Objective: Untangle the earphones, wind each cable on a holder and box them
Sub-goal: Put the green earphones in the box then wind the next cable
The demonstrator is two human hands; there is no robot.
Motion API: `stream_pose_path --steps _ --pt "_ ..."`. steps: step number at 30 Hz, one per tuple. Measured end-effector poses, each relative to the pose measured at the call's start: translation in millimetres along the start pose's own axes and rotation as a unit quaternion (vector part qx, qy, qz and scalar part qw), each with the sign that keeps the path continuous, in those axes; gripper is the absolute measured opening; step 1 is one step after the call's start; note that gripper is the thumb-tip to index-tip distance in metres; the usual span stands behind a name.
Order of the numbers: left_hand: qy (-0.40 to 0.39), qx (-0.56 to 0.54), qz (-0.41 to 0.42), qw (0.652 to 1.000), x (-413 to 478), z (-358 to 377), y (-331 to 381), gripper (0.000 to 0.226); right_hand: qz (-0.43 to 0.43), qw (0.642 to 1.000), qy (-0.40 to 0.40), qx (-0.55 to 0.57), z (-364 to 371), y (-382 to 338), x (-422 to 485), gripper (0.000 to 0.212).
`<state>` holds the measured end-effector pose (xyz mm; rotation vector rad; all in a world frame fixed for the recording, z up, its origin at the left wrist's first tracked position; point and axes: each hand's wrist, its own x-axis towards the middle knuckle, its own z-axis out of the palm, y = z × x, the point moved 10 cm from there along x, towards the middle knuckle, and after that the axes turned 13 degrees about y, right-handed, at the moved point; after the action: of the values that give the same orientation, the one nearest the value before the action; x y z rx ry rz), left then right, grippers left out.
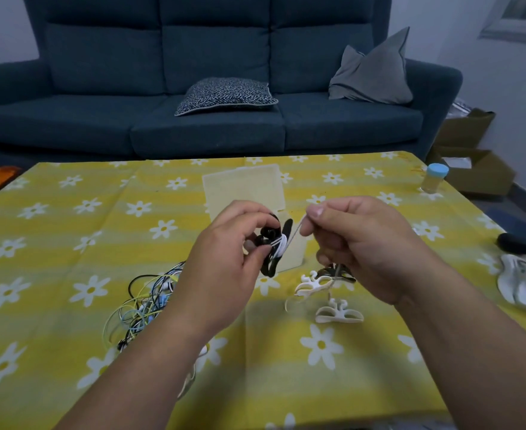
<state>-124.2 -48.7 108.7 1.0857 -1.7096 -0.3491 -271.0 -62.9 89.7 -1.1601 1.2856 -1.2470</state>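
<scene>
My left hand (224, 259) holds a black cable holder (272, 249) above the table, with several turns of white earphone cable (296, 231) wound round its middle. My right hand (358, 243) pinches that white cable just right of the holder, pulling it taut. A tangle of black, yellow, blue and white earphones (143, 305) lies on the cloth under my left forearm. Two white holders (313, 285) (339, 315) and a black holder (337, 272) lie below my right hand. A clear plastic box (243, 187) stands behind my hands.
The table wears a yellow cloth with white daisies (69, 243). A small jar with a blue lid (434, 178) stands at the far right corner. White objects and a dark item (522, 274) sit at the right edge. A blue sofa (193, 88) is behind the table.
</scene>
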Motion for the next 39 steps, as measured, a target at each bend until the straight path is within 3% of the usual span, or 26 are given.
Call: stream_pose_path --steps 4,11,15,18,21,25,35,39 --pt "-0.053 -0.083 -0.078 0.992 -4.5 12.1 -6.7 0.032 -0.018 0.998 0.057 0.028 -18.8 -7.5 7.4 0.030" --pt "-0.071 -0.329 -0.212 0.918 -8.0 18.8 -3.6 0.032 -0.053 0.984 0.137 -0.106 -35.1 3.4 13.4 0.033" --pt "-0.045 -0.374 -0.257 0.890 -9.6 19.4 -11.9 0.033 -0.008 0.980 0.090 -0.180 -18.1 27.4 13.1 0.027" --pt "0.041 -0.385 -0.292 0.874 -7.3 8.7 -29.1 0.027 0.019 0.982 0.018 -0.187 4.8 39.7 3.9 0.026" --pt "0.111 -0.345 -0.299 0.883 -5.6 -3.7 -44.0 0.025 0.031 0.985 -0.059 -0.156 27.6 41.5 -6.1 0.028" --pt "0.147 -0.298 -0.299 0.895 -7.3 -10.0 -51.7 0.024 0.030 0.986 -0.109 -0.125 41.6 38.9 -12.5 0.031" --pt "0.169 -0.253 -0.288 0.908 -8.9 -16.3 -55.2 0.022 0.018 0.985 -0.138 -0.106 48.6 27.8 -20.6 0.030" --pt "0.137 -0.164 -0.210 0.954 -3.1 -17.6 -45.4 0.028 0.005 0.996 -0.084 -0.037 37.5 14.6 -14.4 0.030"
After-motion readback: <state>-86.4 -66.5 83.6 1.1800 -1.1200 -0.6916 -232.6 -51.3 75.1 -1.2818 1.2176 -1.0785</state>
